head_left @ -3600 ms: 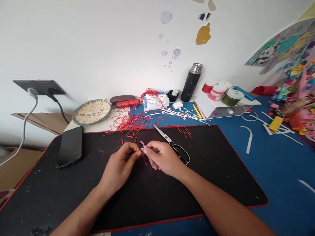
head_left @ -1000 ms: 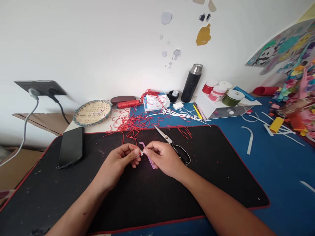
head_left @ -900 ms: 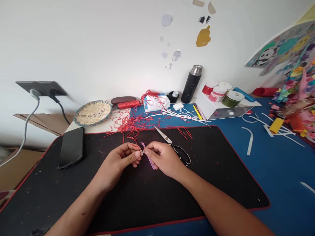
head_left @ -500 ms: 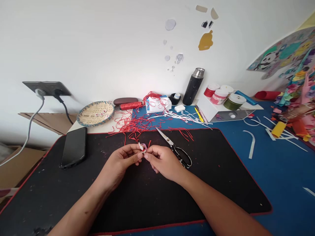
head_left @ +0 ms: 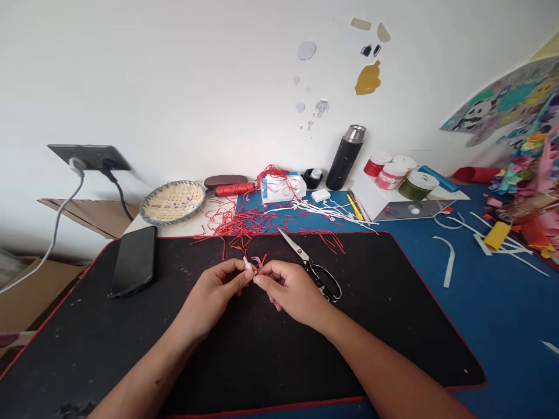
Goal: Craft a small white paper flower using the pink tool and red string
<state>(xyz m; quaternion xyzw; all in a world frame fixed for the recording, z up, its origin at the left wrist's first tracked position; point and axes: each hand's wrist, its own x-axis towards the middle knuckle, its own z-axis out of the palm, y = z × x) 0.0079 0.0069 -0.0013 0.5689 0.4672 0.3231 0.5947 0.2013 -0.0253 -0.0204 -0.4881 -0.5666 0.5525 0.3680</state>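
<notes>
Both of my hands meet over the middle of the black desk mat. My left hand and my right hand pinch a small piece made of a white bit, a pink strip and short red cords. The fingertips of both hands touch it from either side. Black-handled scissors lie on the mat just right of my right hand. A heap of loose red cords lies behind the hands at the mat's far edge.
A black phone lies on the mat's left. A woven basket, a red thread spool, a white box, a black flask and paint jars line the wall. Paper scraps cover the blue table at right.
The pink strip, earlier sticking out below my right fingers, is now drawn up between both fingertips. The view has tilted slightly; the hands stay in the same spot.
</notes>
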